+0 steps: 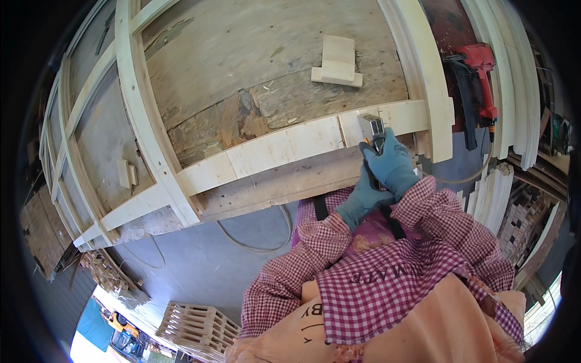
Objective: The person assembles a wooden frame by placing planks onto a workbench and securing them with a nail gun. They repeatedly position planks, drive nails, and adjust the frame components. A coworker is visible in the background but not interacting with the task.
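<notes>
my right blue-gloved fingers (380, 158) curl round a silver-and-black hand tool (371, 126) at the pale wooden rail (278, 146); i can't tell what my left blue-gloved fingers (365, 181) grip; seemingly positioning, next needs steady alignment.

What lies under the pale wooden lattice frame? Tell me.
Through openings in the frame shows a worn, brownish plywood tabletop, bearing a pale T-shaped wooden piece. Whatever lies directly beneath the frame's wood is covered and cannot be seen.
</notes>
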A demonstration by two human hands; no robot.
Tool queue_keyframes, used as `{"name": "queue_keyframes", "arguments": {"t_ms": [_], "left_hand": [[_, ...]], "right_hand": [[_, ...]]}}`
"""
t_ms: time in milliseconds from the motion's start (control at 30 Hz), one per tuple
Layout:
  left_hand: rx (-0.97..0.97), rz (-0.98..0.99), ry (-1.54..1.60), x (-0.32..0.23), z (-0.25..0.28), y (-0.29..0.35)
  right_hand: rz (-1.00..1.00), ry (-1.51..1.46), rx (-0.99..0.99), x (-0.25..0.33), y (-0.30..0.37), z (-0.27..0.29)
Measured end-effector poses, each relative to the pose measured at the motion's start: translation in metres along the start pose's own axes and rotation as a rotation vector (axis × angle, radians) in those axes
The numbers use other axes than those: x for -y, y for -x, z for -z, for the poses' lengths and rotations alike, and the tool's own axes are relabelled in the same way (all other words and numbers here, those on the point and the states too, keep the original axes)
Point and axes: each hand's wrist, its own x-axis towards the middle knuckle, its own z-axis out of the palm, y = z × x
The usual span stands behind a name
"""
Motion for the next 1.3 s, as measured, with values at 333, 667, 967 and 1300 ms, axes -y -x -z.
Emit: {"name": "queue_keyframes", "arguments": {"t_ms": [333,667,967,1300], "left_hand": [[-0.191,0.262,-0.42,-0.016,0.001,-0.009],[0.124,0.138,-0.072,-0.02,0.01,0.002],[0.138,-0.067,-0.168,-0.028,-0.003,0.025],[0.207,0.094,-0.023,-0.014,-0.006,0.043]], "right_hand": [[-0.029,-0.034,-0.138,-0.014,-0.011,-0.025],[-0.031,-0.218,0.006,-0.009,0.004,-0.002],[0.106,-0.355,0.08,-0.009,0.027,0.007],[0.059,-0.295,0.129,-0.027,0.051,-0.006]]}}
